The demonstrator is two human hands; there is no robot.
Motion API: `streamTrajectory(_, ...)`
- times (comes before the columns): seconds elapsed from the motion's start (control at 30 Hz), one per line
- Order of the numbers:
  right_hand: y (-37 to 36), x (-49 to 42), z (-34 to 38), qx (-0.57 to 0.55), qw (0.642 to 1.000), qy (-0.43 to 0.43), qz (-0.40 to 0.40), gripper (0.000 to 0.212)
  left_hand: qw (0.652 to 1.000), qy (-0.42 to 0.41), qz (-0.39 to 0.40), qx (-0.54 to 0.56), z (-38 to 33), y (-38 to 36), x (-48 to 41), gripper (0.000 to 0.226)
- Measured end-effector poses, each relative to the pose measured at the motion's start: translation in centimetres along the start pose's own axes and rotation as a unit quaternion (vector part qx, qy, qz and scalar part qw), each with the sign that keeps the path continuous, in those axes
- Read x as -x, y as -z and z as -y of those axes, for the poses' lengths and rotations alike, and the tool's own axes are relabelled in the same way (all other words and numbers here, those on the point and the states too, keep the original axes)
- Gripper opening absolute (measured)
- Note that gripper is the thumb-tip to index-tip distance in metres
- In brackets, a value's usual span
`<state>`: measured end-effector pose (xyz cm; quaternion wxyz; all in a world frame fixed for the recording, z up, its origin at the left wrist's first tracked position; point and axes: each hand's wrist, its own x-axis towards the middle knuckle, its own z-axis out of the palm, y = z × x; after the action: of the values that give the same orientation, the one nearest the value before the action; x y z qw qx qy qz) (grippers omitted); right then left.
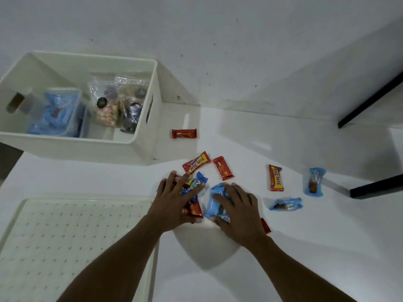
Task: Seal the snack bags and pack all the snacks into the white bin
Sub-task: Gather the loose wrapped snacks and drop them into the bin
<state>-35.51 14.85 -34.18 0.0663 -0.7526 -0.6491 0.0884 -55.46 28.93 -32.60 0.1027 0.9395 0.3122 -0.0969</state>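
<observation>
Snacks in small wrappers lie loose on the white table (283, 247), and your two hands are gathering them near the centre. Your left hand (174, 201) is spread wide and presses down on a small heap of red and blue bars (192, 192). Your right hand (237, 210) is also spread, with its fingers over a light blue packet (216, 203); neither hand has closed a firm grip yet, as far as I can judge.

From your hands, two red bars (197, 162) lie at 12 o'clock, one more red bar (184, 133) is further in the same direction, and a red and yellow bar (275, 178) is at 2 o'clock. Two blue packets (314, 181) are at 3 o'clock, well apart from you.

The white bin (139, 136) stands at 10 o'clock and already holds clear sealed bags (113, 105) and a box of blue packets (54, 114). A perforated tray (65, 236) lies at 8 o'clock.

The risk, I think, is that you lift too many slippery wrappers at once and some slide out between the flat fingers, falling on the way to the bin. A red wrapper (265, 225) is half hidden under your right wrist, so you could forget it. The far blue packets may also be missed.
</observation>
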Motion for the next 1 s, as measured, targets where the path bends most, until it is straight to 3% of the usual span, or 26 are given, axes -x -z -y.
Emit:
streamTrajectory(0.13, 0.3, -0.3, -0.7, 0.006, 1.000, 0.004, -0.025, 0.063, 0.999, 0.004, -0.050, -0.017, -1.2, -0.4, 0.5, 0.082)
streamTrajectory(0.3, 1.2, -1.1, -0.9, 0.001, 0.999, 0.014, -0.052, 0.071, 0.998, -0.003, -0.057, -0.013, -2.2, 0.2, 0.4, 0.086)
streamTrajectory(0.53, 2.9, -0.6, -0.8, -0.028, 0.994, -0.004, -0.102, 0.062, 0.996, -0.015, -0.085, 0.013, -1.6, 2.1, 0.8, 0.083)
streamTrajectory(0.77, 9.7, -4.7, 2.4, -0.056, 0.981, -0.036, -0.181, 0.056, 0.977, -0.027, -0.207, 0.045, 0.6, 10.2, 1.2, 0.072)
streamTrajectory(0.9, 15.4, -10.0, 6.7, -0.084, 0.968, -0.028, -0.235, 0.054, 0.958, 0.002, -0.281, 0.049, 4.8, 16.9, 1.7, 0.073)
streamTrajectory(1.0, 18.9, -14.4, 11.3, -0.136, 0.959, -0.017, -0.250, 0.051, 0.951, 0.052, -0.290, 0.092, 10.1, 21.2, 2.3, 0.062)
